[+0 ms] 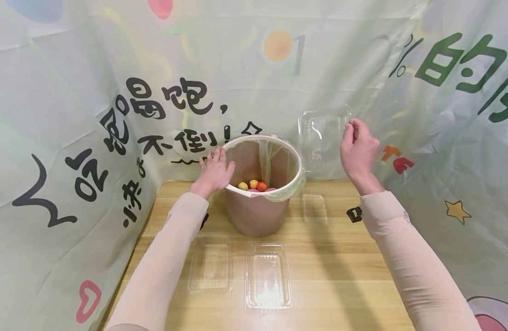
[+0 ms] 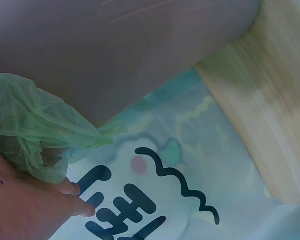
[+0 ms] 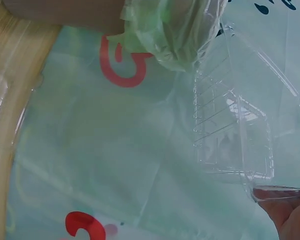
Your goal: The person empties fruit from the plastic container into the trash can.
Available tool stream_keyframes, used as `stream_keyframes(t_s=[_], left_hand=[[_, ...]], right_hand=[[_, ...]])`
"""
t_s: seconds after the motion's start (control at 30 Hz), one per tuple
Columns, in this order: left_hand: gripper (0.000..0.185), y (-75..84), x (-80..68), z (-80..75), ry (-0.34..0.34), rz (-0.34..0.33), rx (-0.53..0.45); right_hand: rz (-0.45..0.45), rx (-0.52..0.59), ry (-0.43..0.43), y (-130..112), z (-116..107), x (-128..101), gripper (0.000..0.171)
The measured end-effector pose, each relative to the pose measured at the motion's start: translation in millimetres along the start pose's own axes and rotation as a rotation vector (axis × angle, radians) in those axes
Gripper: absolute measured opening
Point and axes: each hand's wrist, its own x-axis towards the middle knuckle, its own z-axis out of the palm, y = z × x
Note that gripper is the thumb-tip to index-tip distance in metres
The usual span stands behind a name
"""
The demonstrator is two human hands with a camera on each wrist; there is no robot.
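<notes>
From the head camera I see my left hand [image 1: 214, 171] resting on the near-left rim of the brown bin [image 1: 258, 209], fingers fairly straight and laid over the edge where the green bag liner [image 1: 285, 191] folds out. The bin stands on the wooden table [image 1: 341, 276], toward the back, and is tipped toward me. Inside it lie a few small round fruits [image 1: 254, 185], yellow, orange and red. My right hand [image 1: 357, 149] is raised to the right of the bin, pinching the right edge of a clear plastic clamshell box [image 1: 323, 138], which hangs in the air just beside the bin's rim. Three more clear plastic trays lie flat on the table: one in front of the bin [image 1: 268, 276], one to its left [image 1: 211, 263], and a smaller one [image 1: 314, 208] right of the bin.

The left wrist camera shows the bin's brown wall [image 2: 115, 55] filling the top, the bunched green liner [image 2: 35, 125] against my left hand [image 2: 25, 205], and two fingertips [image 2: 72, 189] lying straight below it (the printed cloth backdrop [image 2: 180, 170] sits behind).

The right wrist camera shows the clamshell box [image 3: 235, 130] open and held up, its lower corner pinched by my right hand [image 3: 290, 215] at the frame's edge; the liner [image 3: 165, 30] hangs near its top.
</notes>
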Motion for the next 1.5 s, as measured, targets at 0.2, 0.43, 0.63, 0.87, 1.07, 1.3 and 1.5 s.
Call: stream_keyframes(t_s=[0.2,0.43,0.63,0.87,1.07,1.3,1.5], left_hand=[[0.077,-0.7,-0.5,-0.6,0.002,-0.004,-0.005],[0.077,0.1,-0.8,0.0,0.003,-0.001,0.011],[0.077,1.7,-2.2,-0.7,0.003,0.000,0.004],[0.077,0.6,-2.2,0.1,0.000,0.000,-0.003],[0.077,0.6,-1.2,0.1,0.002,0.001,-0.010],[0.077,1.5,-1.3,0.6,0.008,0.007,-0.011],[0.077,1.0,-0.9,1.3,0.015,0.011,-0.014]], right_hand=[[0.041,0.021,-0.032,7.3,-9.9,-7.2,0.026],[0.076,-0.081,-0.137,20.0,-19.2,-25.2,0.031],[0.108,-0.132,-0.223,36.8,-24.8,-47.9,0.033],[0.182,-0.121,-0.299,49.0,-33.0,-67.9,0.032],[0.261,-0.060,-0.347,54.1,-39.2,-82.5,0.035],[0.311,-0.054,-0.384,66.7,-42.9,-104.9,0.035],[0.343,-0.056,-0.424,75.9,-45.2,-124.3,0.035]])
